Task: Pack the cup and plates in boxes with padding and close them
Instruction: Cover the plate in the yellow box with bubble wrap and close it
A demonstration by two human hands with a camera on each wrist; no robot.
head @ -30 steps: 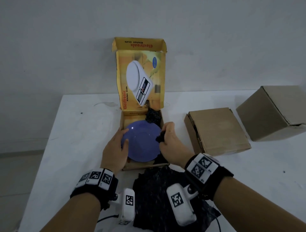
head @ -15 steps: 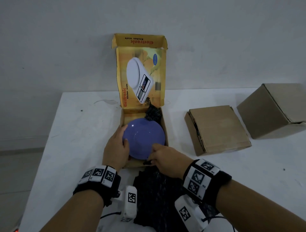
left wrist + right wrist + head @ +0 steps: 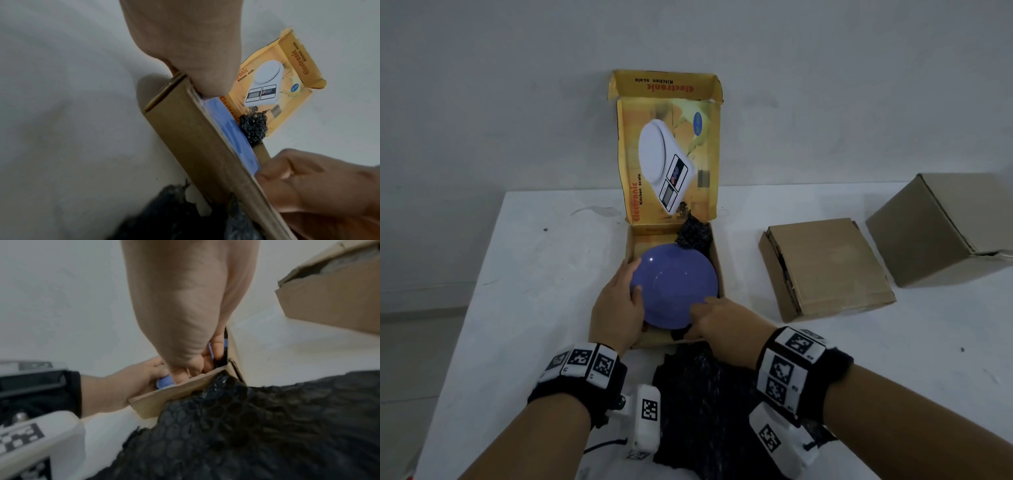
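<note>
Purple plate [image 3: 676, 289] sits in the open kitchen-scale box [image 3: 631, 246], tilted, its left rim raised against the box's left wall. Black bubble wrap [image 3: 693, 231] shows at the far right corner of the box, under the plate.

Left hand [image 3: 616, 308] grips the plate's left edge, thumb on top, fingers curled under the rim. Right hand [image 3: 717, 317] pinches the plate's near-right edge at the front wall.

Box lid [image 3: 671, 154] stands upright against the wall.

More black bubble wrap [image 3: 705, 404] lies on the white table [image 3: 524, 291], touching the box front.

Two closed cardboard boxes to the right: flat box [image 3: 828, 267], then taller box [image 3: 945, 226], well apart from the hands.
</note>
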